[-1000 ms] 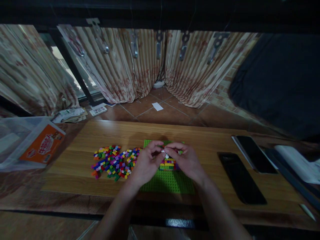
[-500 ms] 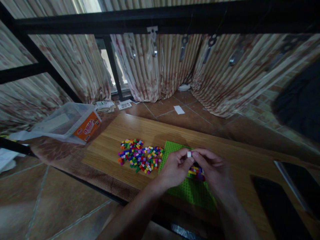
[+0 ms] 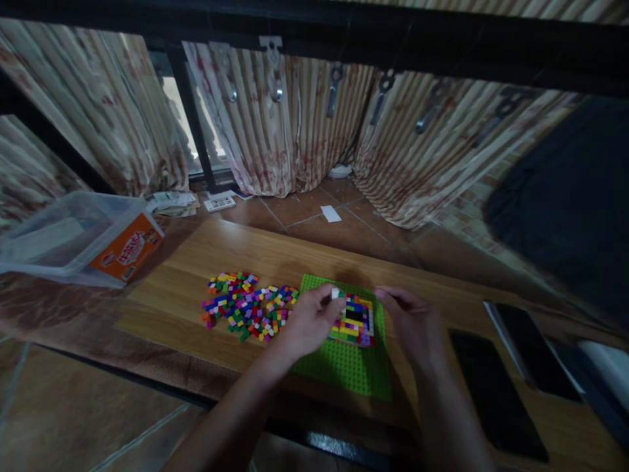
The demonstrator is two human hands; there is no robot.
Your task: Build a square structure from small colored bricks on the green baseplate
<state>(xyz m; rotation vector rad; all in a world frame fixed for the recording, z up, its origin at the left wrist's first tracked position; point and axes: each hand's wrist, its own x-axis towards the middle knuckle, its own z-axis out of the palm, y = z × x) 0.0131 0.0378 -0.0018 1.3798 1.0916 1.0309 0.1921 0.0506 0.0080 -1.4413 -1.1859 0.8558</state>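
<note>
Between the thumb and forefinger of my left hand is a small white toy brick, held over the left edge of a multicoloured brick build. That build, with a dark gap near its middle, sits on a green studded baseplate. My right hand is closed in a pinch near the baseplate's right edge, apart from my left hand. Whatever is in its fingertips, if anything, is too small to make out. To the left of the baseplate lies a loose pile of coloured bricks.
A wooden tabletop carries these things. Right of my hands lie a black phone-like slab and another dark device. A clear plastic bin with an orange label stands at the left. Papers lie on the floor beyond, before curtains.
My hands have moved apart: the left keeps the white brick and the right has drawn away to the right, uncovering the build. The whole view has shifted a little to the right.
</note>
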